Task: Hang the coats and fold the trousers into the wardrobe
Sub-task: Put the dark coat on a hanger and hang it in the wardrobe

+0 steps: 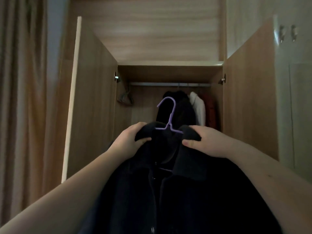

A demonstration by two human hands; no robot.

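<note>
While both doors stand swung wide, the person holds a dark coat [168,191] up in front of the open wardrobe [168,63]. Head view, dim light.

Left hand [130,140]: fingers curled over the top of the coat's left shoulder, thumb pressed underneath, pinching the cloth.

Right hand [205,141]: fingers wrapped over the right shoulder of the coat, thumb laid flat along the collar edge, gripping the fabric.

Between the two grips rises a purple hanger [167,115], already inside the coat; its hook stands upright above the collar, its crossbar showing just between the hands. A second stretch of purple bar shows lower, inside the open neck. The coat hangs down from the grips, collar folded out, front closed; small buttons or snaps down the placket, too dark to tell which.

Beyond and above the grips: a metal rail [168,84] runs across the wardrobe. On it, past the hanger hook, hang a black garment [184,112], a white garment [198,107] beside it, then a red garment [210,110] furthest right. Empty hangers [125,98] hang at the rail's left end, well apart from the clothes.

Left of the left arm: curtain [22,98]. Right of the right arm: pale cupboard doors with two handles [287,33].

No labels, brands or writing readable anywhere.
</note>
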